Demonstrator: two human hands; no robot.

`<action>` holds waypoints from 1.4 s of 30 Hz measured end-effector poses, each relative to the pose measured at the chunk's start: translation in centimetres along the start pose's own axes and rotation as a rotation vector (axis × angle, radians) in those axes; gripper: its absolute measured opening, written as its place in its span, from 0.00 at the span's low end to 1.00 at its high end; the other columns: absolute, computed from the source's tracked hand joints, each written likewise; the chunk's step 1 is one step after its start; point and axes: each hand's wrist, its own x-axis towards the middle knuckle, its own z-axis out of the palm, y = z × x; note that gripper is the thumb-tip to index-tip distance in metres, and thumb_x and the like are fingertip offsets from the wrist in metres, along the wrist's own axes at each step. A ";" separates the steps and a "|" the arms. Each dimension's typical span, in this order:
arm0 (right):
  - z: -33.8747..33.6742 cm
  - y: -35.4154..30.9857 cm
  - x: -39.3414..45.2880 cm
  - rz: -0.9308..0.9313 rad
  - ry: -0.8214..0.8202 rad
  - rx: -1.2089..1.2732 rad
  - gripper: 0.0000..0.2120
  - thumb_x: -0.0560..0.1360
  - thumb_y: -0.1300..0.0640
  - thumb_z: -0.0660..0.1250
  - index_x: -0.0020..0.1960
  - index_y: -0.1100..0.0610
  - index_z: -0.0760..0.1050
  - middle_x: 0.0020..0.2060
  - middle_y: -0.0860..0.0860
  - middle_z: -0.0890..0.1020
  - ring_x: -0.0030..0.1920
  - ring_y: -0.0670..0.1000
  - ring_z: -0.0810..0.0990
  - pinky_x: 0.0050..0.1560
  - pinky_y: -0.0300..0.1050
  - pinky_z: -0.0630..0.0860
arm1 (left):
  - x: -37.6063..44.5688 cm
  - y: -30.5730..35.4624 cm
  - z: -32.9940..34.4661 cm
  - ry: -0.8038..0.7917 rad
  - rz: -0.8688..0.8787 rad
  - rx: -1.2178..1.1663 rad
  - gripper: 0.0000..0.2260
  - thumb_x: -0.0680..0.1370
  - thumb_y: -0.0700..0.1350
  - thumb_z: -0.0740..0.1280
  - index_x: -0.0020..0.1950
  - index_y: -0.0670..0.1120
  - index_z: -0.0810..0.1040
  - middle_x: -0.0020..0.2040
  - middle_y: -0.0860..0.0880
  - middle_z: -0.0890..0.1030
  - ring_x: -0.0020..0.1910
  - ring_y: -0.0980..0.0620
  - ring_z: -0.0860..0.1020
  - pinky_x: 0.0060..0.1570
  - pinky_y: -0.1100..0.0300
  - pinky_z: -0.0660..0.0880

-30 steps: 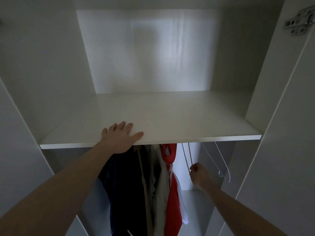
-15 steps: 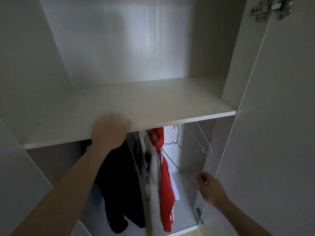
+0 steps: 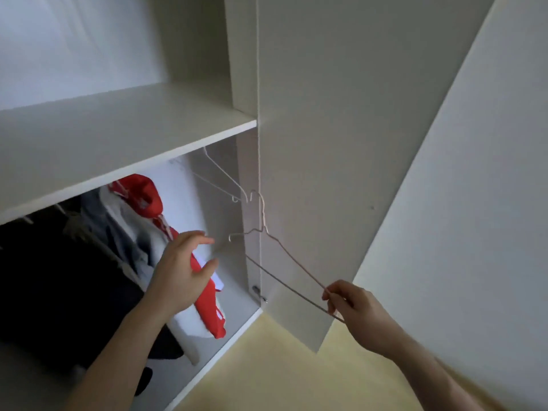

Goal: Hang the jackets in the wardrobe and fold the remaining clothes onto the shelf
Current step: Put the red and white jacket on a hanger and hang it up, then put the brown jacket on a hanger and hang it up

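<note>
Head view: since 0.5 s ago the left hand [image 3: 181, 274] has come off the shelf [image 3: 124, 134] edge and now hovers lower, in front of the hanging clothes. The wire hanger [image 3: 284, 256] has come away from under the shelf and out past the wardrobe's right edge, in front of the open door [image 3: 341, 143]. The right hand [image 3: 353, 304] pinches the hanger's lower right corner between thumb and fingertips, arm reaching in from the lower right. The left hand is spread, fingers loosely curved, holding nothing, just left of the hanger's free end. 1 white hanger [image 3: 221, 179] hangs under the shelf; a red and white jacket [image 3: 154, 209] hangs beside dark clothes [image 3: 59, 262].
</note>
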 end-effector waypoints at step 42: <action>-16.0 33.4 -90.3 1.065 1.184 0.337 0.12 0.78 0.59 0.68 0.47 0.42 0.83 0.40 0.48 0.85 0.42 0.54 0.82 0.46 0.49 0.79 | -48.5 65.8 49.3 -1.378 0.573 -0.449 0.11 0.84 0.42 0.63 0.43 0.46 0.79 0.42 0.51 0.85 0.41 0.51 0.84 0.35 0.59 0.80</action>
